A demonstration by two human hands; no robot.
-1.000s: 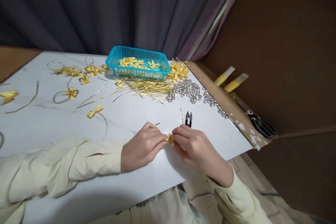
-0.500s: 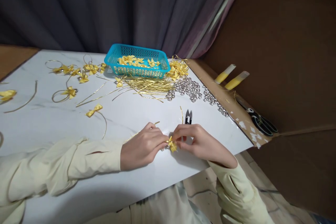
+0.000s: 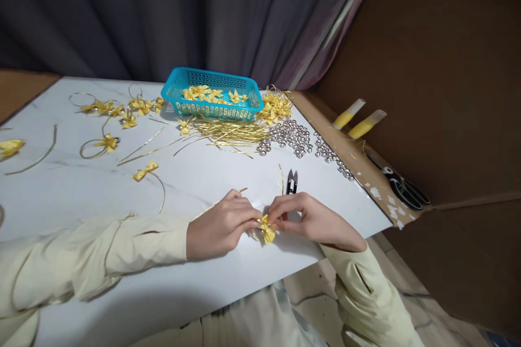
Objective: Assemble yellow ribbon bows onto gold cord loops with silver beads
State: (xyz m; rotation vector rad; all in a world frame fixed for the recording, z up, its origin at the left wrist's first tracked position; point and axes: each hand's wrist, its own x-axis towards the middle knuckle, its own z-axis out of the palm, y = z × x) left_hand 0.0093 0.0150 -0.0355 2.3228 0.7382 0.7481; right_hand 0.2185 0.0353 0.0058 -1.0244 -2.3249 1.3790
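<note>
Near the table's front edge, a small yellow bow (image 3: 267, 231) is pinched between both hands. My left hand (image 3: 228, 222) has its fingertips closed on the bow's left side, where a small silvery ring shows beside it. From the right, my right hand (image 3: 309, 219) grips the bow's other side between thumb and finger. Small black snips (image 3: 292, 181) lie just behind my right hand, partly hidden by it. A gold cord (image 3: 209, 210) lies behind my left hand, and a short gold piece (image 3: 281, 176) is left of the snips.
A blue basket (image 3: 211, 114) holds yellow bows at the back of the white table (image 3: 215, 171). Gold cords (image 3: 232, 134) and silver rings (image 3: 293, 137) are piled before it. Several looped bows (image 3: 108, 143) lie left. Scissors (image 3: 401, 187) and two yellow tubes (image 3: 367, 124) are right.
The bow has turned between my fingers, so more of its face and the ring beside it show. Both hands stay in nearly the same place.
</note>
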